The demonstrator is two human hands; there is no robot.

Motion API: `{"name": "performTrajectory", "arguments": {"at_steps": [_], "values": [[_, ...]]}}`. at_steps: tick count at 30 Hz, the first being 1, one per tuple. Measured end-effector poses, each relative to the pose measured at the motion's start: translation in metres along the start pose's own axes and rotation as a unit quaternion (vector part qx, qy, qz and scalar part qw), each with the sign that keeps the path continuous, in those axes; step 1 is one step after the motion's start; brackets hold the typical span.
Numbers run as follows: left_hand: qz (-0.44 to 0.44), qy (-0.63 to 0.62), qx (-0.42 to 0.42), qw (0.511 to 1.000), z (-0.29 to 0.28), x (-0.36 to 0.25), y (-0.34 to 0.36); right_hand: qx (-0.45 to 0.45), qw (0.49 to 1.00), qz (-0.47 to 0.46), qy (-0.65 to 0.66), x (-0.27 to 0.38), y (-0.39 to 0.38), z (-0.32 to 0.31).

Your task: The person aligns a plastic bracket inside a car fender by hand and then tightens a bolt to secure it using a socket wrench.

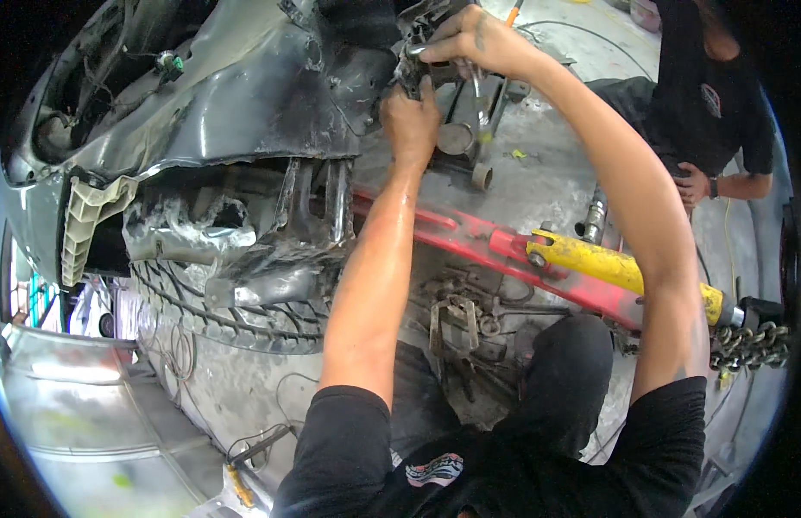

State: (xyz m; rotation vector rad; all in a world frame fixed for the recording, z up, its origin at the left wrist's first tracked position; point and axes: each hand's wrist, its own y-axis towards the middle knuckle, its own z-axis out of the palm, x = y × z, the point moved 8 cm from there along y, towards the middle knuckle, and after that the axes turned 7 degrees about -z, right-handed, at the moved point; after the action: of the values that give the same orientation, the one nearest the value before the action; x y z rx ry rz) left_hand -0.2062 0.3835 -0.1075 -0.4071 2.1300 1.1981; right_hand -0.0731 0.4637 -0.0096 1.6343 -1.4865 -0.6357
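Note:
High at the centre, both hands are at a torn metal bracket (413,65) on the corner of the grey damaged car body (245,95). My left hand (405,121) grips its lower part from below, thumb raised, fingertips partly hidden. My right hand (478,47) is curled at its upper part, fingers bent against the metal. Just behind the right hand are an orange-handled tool (512,15) and an upright metal tool (480,112); whether the hand touches either, I cannot tell. Below, a bent frame section (271,276) juts out over a tyre (185,302).
A red hydraulic puller (444,229) with a yellow ram (590,255) and chain (746,345) crosses the floor. Metal clamps (457,337) lie by my knee. A person in black (711,112) is at the right. A loose panel (90,406) and cables (180,363) are at lower left.

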Motion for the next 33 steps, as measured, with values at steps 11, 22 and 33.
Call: {"name": "performTrajectory", "arguments": {"at_steps": [11, 22, 33], "values": [[0.076, 0.0, -0.022, 0.997, -0.006, -0.01, 0.0, 0.015, 0.961, 0.276, 0.03, 0.007, -0.041, -0.022], [0.04, 0.036, -0.03, 0.998, -0.009, -0.01, -0.005, 0.006, 0.968, -0.09, -0.233, 0.024, -0.032, 0.002], [0.0, -0.003, 0.013, 1.0, 0.001, 0.003, -0.003, 0.049, 0.946, -0.157, -0.278, 0.027, -0.021, 0.008]]}}
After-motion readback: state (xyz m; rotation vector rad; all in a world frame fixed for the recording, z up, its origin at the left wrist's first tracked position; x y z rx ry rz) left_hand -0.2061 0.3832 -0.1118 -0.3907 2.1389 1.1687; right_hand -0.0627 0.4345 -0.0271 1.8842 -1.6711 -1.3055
